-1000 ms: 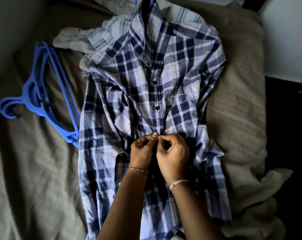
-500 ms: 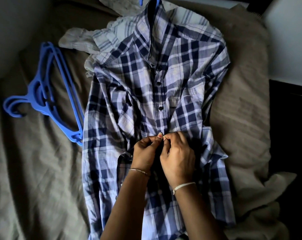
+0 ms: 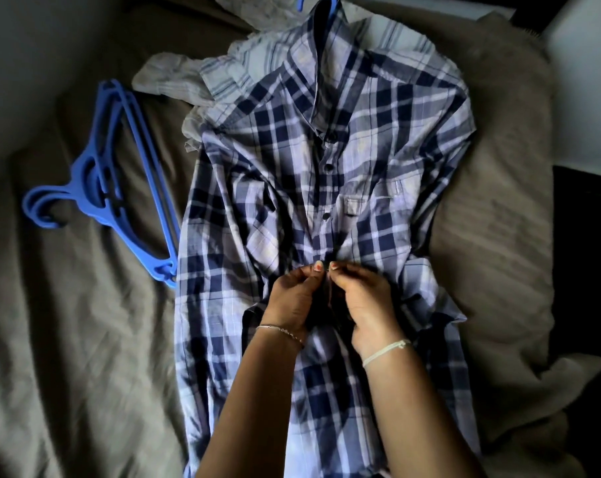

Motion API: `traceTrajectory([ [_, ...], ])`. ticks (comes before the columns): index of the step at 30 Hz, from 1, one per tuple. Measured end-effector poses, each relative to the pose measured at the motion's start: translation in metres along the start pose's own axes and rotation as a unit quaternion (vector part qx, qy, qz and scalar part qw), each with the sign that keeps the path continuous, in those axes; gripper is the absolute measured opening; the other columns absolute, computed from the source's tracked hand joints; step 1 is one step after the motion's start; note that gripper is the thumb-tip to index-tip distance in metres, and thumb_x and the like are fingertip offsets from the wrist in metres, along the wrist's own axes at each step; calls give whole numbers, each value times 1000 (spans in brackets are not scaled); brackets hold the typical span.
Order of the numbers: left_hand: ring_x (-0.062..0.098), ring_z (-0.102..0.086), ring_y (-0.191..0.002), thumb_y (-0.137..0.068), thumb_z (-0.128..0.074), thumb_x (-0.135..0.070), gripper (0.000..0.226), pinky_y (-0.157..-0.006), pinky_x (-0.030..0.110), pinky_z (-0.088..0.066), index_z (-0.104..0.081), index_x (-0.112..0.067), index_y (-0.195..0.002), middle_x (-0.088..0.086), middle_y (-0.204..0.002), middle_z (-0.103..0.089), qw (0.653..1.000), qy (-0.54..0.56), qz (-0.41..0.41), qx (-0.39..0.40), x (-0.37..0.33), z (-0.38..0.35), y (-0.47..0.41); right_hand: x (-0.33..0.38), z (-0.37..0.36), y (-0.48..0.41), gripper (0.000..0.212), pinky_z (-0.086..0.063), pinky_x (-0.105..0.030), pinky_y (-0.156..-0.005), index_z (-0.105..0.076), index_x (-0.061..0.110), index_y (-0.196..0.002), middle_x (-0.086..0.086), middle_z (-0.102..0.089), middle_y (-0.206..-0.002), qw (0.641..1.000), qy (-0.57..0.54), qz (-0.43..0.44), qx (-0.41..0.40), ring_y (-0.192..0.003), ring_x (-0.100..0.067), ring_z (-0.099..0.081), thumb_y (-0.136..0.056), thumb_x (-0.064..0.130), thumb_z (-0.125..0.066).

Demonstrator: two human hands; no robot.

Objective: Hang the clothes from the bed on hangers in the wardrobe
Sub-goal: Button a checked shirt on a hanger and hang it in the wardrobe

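Pinching the plaid shirt (image 3: 326,188) placket, your left hand (image 3: 293,298) and right hand (image 3: 364,298) meet fingertip to fingertip; spare blue hangers (image 3: 119,201) lie beside it on the bed (image 3: 68,339).

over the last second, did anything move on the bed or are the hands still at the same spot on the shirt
Nothing visibly changed. The left hand and right hand still pinch the front of the plaid shirt at the same spot, below its dark buttons. The blue hangers lie beside it as before.
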State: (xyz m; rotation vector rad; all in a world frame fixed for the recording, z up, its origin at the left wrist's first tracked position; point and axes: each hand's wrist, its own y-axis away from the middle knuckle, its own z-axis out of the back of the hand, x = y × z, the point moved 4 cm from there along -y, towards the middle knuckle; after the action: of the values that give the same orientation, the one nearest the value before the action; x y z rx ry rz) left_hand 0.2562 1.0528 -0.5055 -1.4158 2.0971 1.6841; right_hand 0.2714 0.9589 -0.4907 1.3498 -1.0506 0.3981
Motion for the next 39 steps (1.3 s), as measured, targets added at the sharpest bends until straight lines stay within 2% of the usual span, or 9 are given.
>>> traceTrajectory([
  [4,21,-65,-84,-80,-70,-6,15,-90,39,-51,-66,-12,-93,7,-90,-71,948,-262,-162,-83,-7,12,-1,3,20,-3,13,-51,-16,-72,-73,15,-81,-6,-73,-81,978,164,125,-21,-65,4,-62,-82,2,-71],
  [8,29,-62,-88,-74,-70,-4,24,-79,38,-50,-68,-16,-95,5,-94,-69,746,-548,-352,-142,-16,17,35,4,41,22,15,-52,-25,-82,-73,21,-93,4,-70,-93,874,378,304,-42,-86,-8,-65,-79,15,-72],
  [12,34,-60,-84,-72,-77,-37,26,-70,41,-49,-70,-18,-89,8,-88,-67,616,-698,-322,-173,-9,20,56,-7,49,41,26,-44,-24,-92,-72,21,-99,4,-64,-103,821,452,349,0,-100,-14,-59,-74,17,-75],
  [17,26,-65,-74,-63,-77,-16,19,-80,38,-35,-67,-21,-78,-1,-72,-66,503,-757,-357,-218,-12,23,66,-10,50,47,36,-47,-33,-94,-70,19,-110,0,-58,-113,790,491,368,17,-106,-18,-55,-74,14,-69],
  [22,31,-64,-69,-78,-68,-27,9,-67,37,-43,-67,-20,-84,4,-77,-66,560,-704,-369,-234,-26,20,89,-11,47,83,17,-48,-37,-81,-65,16,-98,-4,-58,-105,749,483,454,-25,-94,-25,-57,-84,26,-62],
  [26,14,-66,-73,-88,-65,-33,22,-69,30,-51,-69,-20,-105,1,-89,-72,838,-473,-270,-49,-14,15,87,-43,33,95,25,-47,-29,-82,-65,16,-100,0,-67,-100,923,252,283,59,-94,-11,-65,-95,29,-45],
  [28,12,-66,-77,-85,-62,-31,22,-77,34,-52,-69,-21,-104,2,-93,-73,896,-379,-219,72,-5,13,89,-46,27,103,24,-48,-21,-79,-66,21,-94,4,-70,-99,989,33,133,60,-86,5,-65,-101,23,-44],
  [33,20,-69,-89,-85,-62,-20,11,-90,44,-53,-69,-27,-89,3,-94,-74,931,-264,-246,62,-10,55,95,-49,22,107,36,-53,-32,-87,-76,22,-92,-1,-74,-101,978,106,151,94,-97,-15,-68,-79,54,-65],
  [39,33,-55,-110,-75,-74,-17,43,-93,34,-41,-63,-16,-116,14,-110,-64,817,-424,-270,-283,-2,149,99,-67,16,125,63,-34,-46,-101,-64,27,-110,-8,-41,-131,758,604,243,-39,-126,-34,-35,-60,66,-71],
])
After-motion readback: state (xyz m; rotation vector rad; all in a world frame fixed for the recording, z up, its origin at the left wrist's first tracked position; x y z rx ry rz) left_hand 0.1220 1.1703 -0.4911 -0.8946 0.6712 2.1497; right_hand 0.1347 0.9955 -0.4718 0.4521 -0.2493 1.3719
